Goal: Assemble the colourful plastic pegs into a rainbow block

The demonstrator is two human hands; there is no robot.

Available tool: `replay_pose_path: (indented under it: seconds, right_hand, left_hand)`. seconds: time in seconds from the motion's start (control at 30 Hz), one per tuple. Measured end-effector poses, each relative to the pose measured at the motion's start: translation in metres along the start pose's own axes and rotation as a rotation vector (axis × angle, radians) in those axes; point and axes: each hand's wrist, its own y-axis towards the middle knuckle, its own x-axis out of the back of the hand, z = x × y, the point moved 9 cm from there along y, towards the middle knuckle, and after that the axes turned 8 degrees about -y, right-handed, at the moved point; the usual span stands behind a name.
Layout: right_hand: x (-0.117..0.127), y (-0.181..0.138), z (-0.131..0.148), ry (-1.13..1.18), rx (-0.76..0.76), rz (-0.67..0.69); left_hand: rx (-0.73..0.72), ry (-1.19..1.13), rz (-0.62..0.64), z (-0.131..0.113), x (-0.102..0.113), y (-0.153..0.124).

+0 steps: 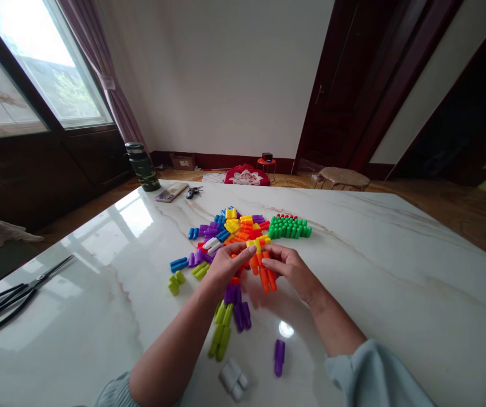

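At frame centre, left hand [226, 265] and right hand [293, 269] pinch joined orange plastic bullet-shaped blocks [265, 276]; fingers [246, 252] partly hide them.

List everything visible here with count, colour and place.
table: one, white marble, foreground
plastic pieces: many, mixed colours, heap at table centre
green pieces: one joined cluster, right of heap
orange pieces: few, joined, between the hands
purple piece: one, alone, near side
white pieces: one small group, nearest edge
scissors: one, black, table's left edge
phone: one, pale, far side
keys: one bunch, dark, beside phone
bottle: one, camouflage green, beyond far-left corner
left hand: one, grip on orange pieces
right hand: one, grip on orange pieces
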Motion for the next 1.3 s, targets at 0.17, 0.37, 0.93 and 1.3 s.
replay_pose_path:
  seconds: [0.17,0.37,0.93,1.3]
  right_hand:
    - [-0.013,-0.005,0.009,0.004,0.018,0.119]
    - [-0.017,-0.009,0.004,-0.022,-0.037,0.178]
    - [0.012,0.003,-0.003,-0.065,0.058,-0.184]
    - [0.026,0.001,0.000,-0.045,0.079,-0.331]
  left_hand:
    - [-0.038,-0.001,-0.078,0.000,0.006,0.001]
    - [-0.243,0.014,-0.322,-0.020,0.037,-0.004]
    - [-0.322,0.414,-0.099,-0.028,0.004,-0.006]
    - [-0.287,0.241,-0.048,-0.019,0.001,-0.001]
